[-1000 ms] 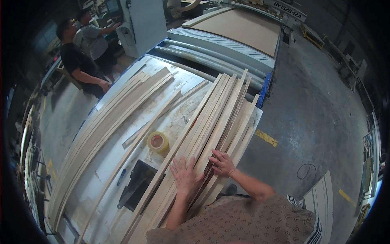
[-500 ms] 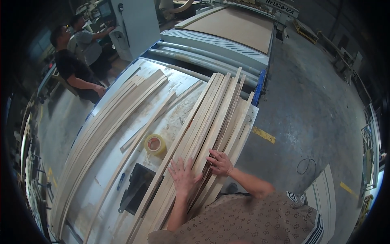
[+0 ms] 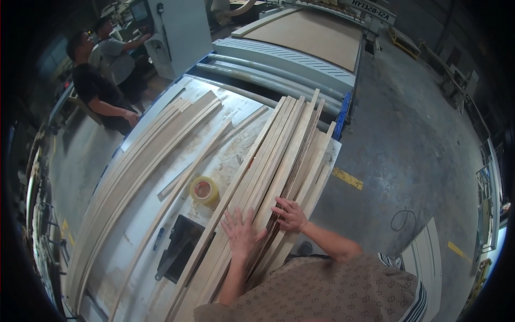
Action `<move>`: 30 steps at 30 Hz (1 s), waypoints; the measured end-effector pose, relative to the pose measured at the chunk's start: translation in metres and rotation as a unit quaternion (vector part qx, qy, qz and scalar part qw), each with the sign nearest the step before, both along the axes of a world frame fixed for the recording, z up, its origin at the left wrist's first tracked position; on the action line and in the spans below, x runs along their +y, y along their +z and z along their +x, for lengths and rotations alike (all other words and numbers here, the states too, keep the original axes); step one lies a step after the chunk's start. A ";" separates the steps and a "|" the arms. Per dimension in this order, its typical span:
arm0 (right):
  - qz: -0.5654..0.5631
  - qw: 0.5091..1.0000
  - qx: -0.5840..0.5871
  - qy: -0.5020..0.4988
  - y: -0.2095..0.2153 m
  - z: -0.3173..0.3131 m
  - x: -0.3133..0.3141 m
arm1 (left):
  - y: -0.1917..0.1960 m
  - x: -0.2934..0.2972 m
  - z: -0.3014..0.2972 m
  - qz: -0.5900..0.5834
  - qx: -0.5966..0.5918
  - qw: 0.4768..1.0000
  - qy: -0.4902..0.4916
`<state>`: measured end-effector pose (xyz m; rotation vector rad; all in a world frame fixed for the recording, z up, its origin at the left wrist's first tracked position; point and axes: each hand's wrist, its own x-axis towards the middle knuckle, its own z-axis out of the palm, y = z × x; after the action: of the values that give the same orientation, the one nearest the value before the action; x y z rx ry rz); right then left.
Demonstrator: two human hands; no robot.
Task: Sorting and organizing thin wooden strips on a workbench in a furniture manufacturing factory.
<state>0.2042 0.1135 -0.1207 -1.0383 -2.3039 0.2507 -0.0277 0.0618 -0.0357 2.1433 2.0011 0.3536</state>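
Long pale wooden strips (image 3: 268,161) lie side by side in a bundle on the right of the white worktable (image 3: 131,214). On top of them my left hand (image 3: 243,234) rests flat, fingers spread. My right hand (image 3: 291,216) lies a little farther right, its fingers apart and touching the edges of thin, darker-edged strips (image 3: 272,228). Neither hand grips anything. Left of the bundle are a roll of yellowish tape (image 3: 204,190), a black flat tray-like object (image 3: 182,249) and a dark blue pen (image 3: 159,239).
Another stack of strips (image 3: 145,139) runs along the table's left side, with loose strips (image 3: 185,174) between. Beyond the table are metal rollers (image 3: 257,78) and a machine bed bearing a brown board (image 3: 306,37). Two people (image 3: 96,99) stand at the far left.
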 end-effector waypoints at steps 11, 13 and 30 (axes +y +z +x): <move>-0.004 1.000 -0.004 -0.002 0.000 0.000 0.000 | -0.002 0.001 -0.001 0.006 -0.002 1.000 -0.001; -0.004 1.000 -0.002 -0.002 0.000 0.000 0.000 | -0.002 0.001 0.000 0.003 0.000 1.000 -0.001; -0.004 1.000 0.001 -0.001 0.001 0.000 0.000 | 0.005 0.000 0.001 -0.010 -0.002 1.000 0.000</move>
<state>0.2041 0.1135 -0.1200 -1.0436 -2.3024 0.2599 -0.0268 0.0620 -0.0311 2.1288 1.9949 0.3350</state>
